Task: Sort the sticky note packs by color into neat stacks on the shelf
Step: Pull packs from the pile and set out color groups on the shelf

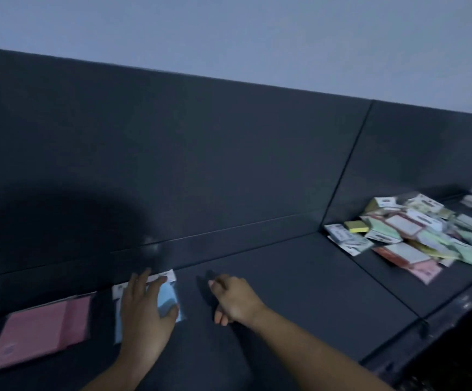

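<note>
Under a pale wall (229,32), we see a dark shelf (285,292) in the head view. The left hand (144,309) rests flat on a blue pack (168,299), fingers straight and spread. Pink packs (37,331) lie just left of it. The right hand (236,299) is beside it, fingers loosely curled and holding nothing. A mixed pile of packs (415,235) sits far right. The white labels are too blurred to read.

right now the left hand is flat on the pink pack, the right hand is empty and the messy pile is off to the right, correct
Not quite. In the head view the left hand lies flat on the light blue sticky note pack; the flat pink sticky note packs lie apart to its left. The rest stands: the right hand holds nothing, and the jumbled pile of mixed-colour packs is off to the right.
</note>
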Tool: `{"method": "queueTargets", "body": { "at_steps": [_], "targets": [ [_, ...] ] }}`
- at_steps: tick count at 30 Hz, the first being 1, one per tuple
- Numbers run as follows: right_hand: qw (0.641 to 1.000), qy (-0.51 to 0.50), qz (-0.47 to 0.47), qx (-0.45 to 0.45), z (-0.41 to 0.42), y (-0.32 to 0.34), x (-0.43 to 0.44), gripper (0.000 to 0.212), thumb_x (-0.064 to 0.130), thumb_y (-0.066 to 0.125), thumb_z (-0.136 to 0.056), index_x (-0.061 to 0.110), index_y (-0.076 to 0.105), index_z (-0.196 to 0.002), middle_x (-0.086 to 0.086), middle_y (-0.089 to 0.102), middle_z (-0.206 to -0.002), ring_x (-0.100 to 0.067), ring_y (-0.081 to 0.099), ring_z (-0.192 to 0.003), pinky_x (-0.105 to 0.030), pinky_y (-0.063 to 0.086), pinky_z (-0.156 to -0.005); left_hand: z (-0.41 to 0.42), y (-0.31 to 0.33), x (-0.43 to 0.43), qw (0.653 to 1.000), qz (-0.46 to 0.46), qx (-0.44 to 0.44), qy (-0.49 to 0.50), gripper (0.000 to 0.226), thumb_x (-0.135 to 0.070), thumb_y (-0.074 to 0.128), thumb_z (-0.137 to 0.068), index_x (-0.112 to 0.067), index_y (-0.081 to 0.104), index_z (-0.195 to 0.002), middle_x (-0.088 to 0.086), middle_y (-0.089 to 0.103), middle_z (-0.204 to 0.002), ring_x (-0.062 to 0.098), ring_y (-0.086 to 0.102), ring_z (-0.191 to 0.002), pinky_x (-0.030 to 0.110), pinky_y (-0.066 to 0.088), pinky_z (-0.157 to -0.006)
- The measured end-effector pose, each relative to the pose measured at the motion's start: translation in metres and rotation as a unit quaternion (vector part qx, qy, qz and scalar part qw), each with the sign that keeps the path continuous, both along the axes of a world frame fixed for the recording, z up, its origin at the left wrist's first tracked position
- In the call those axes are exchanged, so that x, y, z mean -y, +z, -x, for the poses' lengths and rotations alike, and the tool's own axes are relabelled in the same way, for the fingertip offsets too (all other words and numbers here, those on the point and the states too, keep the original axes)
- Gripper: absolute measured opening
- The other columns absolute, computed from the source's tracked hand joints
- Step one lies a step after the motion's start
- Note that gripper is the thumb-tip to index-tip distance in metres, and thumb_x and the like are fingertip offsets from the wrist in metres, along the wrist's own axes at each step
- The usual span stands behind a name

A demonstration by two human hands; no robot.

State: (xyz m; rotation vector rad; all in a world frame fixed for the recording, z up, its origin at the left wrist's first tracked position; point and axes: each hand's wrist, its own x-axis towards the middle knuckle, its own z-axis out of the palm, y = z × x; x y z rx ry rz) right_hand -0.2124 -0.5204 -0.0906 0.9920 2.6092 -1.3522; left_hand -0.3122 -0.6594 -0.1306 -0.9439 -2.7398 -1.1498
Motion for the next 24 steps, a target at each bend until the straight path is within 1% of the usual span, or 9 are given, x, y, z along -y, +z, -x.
{"method": "queueTargets", "body": {
  "at_steps": [2, 5, 7, 9, 11, 14, 18, 21, 24],
  "targets": [
    [0.999, -0.038, -0.02, -0.02, -0.027, 0.003, -0.02, 0.036, 0.031, 0.036, -0.098, 0.006, 0.05, -0.12, -0.011, 0.064, -0.069, -0.015, 0.055, -0.048, -0.022, 0.046, -0.049, -0.017, 0.015, -0.022, 0.997, -0.07, 0.007, -0.041, 0.039, 0.002, 0.073, -0.072, -0.004, 0.064, -0.109, 0.013, 0.056, -0.127, 0.033, 0.039, -0.129, 0.042, 0.028, -0.107],
    [0.993, -0.103, -0.059, -0.023, -0.08, 0.009, -0.058, 0.029, 0.028, 0.043, -0.096, 0.005, 0.056, -0.109, -0.017, 0.068, -0.091, -0.022, 0.06, -0.067, -0.035, 0.053, -0.069, -0.052, 0.033, -0.061, 0.986, -0.119, 0.046, -0.11, 0.031, -0.001, 0.066, -0.08, -0.015, 0.062, -0.107, -0.001, 0.057, -0.111, 0.02, 0.046, -0.117, 0.03, 0.033, -0.1],
    [0.988, -0.141, -0.046, -0.035, -0.121, 0.014, -0.085, 0.019, 0.021, 0.046, -0.094, 0.007, 0.055, -0.102, -0.014, 0.067, -0.087, -0.018, 0.057, -0.063, -0.034, 0.051, -0.068, -0.079, 0.038, -0.09, 0.981, -0.125, 0.041, -0.145, 0.031, -0.003, 0.067, -0.079, -0.02, 0.061, -0.105, -0.007, 0.056, -0.106, 0.016, 0.047, -0.113, 0.03, 0.035, -0.099],
    [0.983, -0.175, -0.04, -0.045, -0.165, 0.023, -0.112, 0.014, 0.015, 0.047, -0.092, 0.008, 0.056, -0.101, -0.009, 0.065, -0.081, -0.014, 0.057, -0.06, -0.032, 0.05, -0.065, -0.109, 0.04, -0.12, 0.98, -0.094, 0.041, -0.172, 0.033, -0.006, 0.068, -0.079, -0.02, 0.06, -0.108, -0.01, 0.056, -0.107, 0.015, 0.045, -0.116, 0.033, 0.035, -0.101],
    [0.977, -0.199, -0.064, -0.045, -0.209, 0.033, -0.136, 0.013, 0.016, 0.047, -0.092, 0.013, 0.056, -0.1, -0.005, 0.064, -0.083, -0.015, 0.059, -0.069, -0.03, 0.048, -0.069, -0.142, 0.041, -0.151, 0.98, -0.036, 0.043, -0.192, 0.037, -0.013, 0.067, -0.081, -0.02, 0.057, -0.116, -0.008, 0.055, -0.116, 0.015, 0.04, -0.123, 0.033, 0.032, -0.104],
    [0.966, -0.231, -0.117, -0.027, -0.278, 0.045, -0.169, 0.02, 0.016, 0.046, -0.092, 0.013, 0.057, -0.108, -0.006, 0.063, -0.1, -0.019, 0.059, -0.09, -0.025, 0.042, -0.074, -0.191, 0.046, -0.2, 0.972, 0.041, 0.038, -0.228, 0.043, -0.024, 0.062, -0.086, -0.024, 0.048, -0.127, -0.009, 0.049, -0.129, 0.013, 0.034, -0.129, 0.028, 0.027, -0.104],
    [0.953, -0.255, -0.162, 0.002, -0.363, 0.051, -0.211, 0.03, 0.016, 0.047, -0.093, 0.009, 0.054, -0.121, -0.007, 0.059, -0.117, -0.015, 0.052, -0.096, -0.021, 0.036, -0.075, -0.249, 0.057, -0.263, 0.952, 0.108, 0.016, -0.286, 0.052, -0.032, 0.057, -0.088, -0.024, 0.038, -0.136, -0.008, 0.04, -0.14, 0.014, 0.029, -0.133, 0.029, 0.025, -0.107],
    [0.944, -0.275, -0.181, 0.015, -0.414, 0.048, -0.243, 0.03, 0.017, 0.05, -0.092, 0.011, 0.055, -0.121, -0.005, 0.059, -0.119, -0.017, 0.055, -0.106, -0.02, 0.037, -0.077, -0.277, 0.06, -0.3, 0.94, 0.145, -0.024, -0.308, 0.061, -0.036, 0.054, -0.089, -0.022, 0.03, -0.144, -0.006, 0.031, -0.148, 0.016, 0.023, -0.138, 0.031, 0.021, -0.11],
    [0.937, -0.286, -0.198, 0.023, -0.446, 0.045, -0.27, 0.027, 0.013, 0.052, -0.089, 0.01, 0.058, -0.115, -0.003, 0.061, -0.108, -0.017, 0.057, -0.104, -0.019, 0.036, -0.075, -0.288, 0.06, -0.325, 0.936, 0.176, -0.033, -0.303, 0.065, -0.038, 0.052, -0.09, -0.018, 0.026, -0.146, -0.002, 0.027, -0.151, 0.019, 0.021, -0.14, 0.032, 0.021, -0.11]
  ]
}}
